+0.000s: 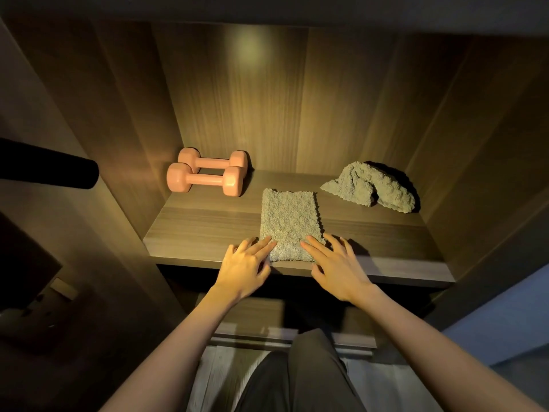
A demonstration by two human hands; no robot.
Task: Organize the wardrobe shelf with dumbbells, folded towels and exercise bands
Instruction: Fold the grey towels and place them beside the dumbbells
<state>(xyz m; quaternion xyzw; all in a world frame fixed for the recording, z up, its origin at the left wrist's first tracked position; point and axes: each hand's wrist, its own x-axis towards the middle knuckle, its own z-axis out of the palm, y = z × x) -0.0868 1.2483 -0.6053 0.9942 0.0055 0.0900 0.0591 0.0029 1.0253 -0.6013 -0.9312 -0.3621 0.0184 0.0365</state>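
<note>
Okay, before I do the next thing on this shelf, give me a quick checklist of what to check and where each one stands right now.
1. Folded towel lies flat near the front of the shelf: ok.
2. Both hands free to let go: ok. The left hand and right hand only rest straight fingers on the towel's near corners.
3. Dumbbells parked side by side at the back left: ok.
4. Second towel folded: not ok. The crumpled towel sits in a heap at the back right.
5. Exercise bands on the shelf: cannot tell, none in view.
</note>
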